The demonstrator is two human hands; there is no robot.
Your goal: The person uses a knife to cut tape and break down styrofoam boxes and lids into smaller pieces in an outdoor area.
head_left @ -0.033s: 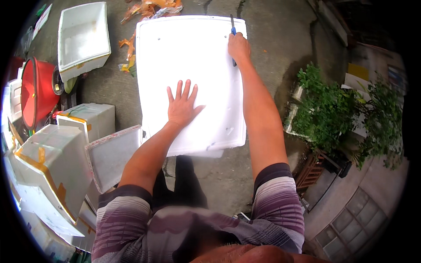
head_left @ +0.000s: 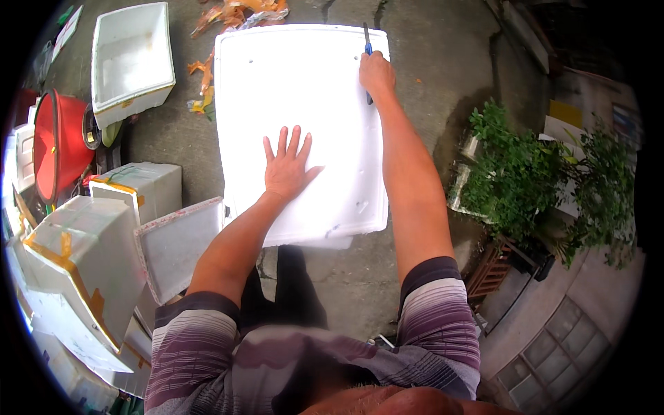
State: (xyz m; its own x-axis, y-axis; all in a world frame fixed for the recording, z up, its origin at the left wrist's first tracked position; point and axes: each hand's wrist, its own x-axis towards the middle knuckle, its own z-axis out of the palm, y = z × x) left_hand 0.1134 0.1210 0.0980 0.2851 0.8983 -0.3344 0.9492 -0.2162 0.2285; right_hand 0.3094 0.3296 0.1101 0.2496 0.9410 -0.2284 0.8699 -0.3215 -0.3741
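Note:
In front of me lies a large white foam board (head_left: 301, 90), with a raised rim and a few small holes. My left hand (head_left: 287, 171) rests flat near its middle, fingers spread, holding nothing. At the far right corner of the board, my right hand (head_left: 377, 73) is closed around a utility knife (head_left: 368, 48) with a blue and black handle. Its narrow dark blade points away from me, over the far rim. Whether the blade touches the foam, I cannot tell. Part of another white piece (head_left: 335, 243) peeks out under the board's near edge.
At the left stand an open white foam box (head_left: 135, 59), a red basin (head_left: 62, 145), several taped foam boxes (head_left: 93, 242) and a foam lid (head_left: 181, 245). Torn orange tape (head_left: 238, 14) litters the concrete floor (head_left: 443, 48) beyond. Leafy green plants (head_left: 515, 169) grow at the right.

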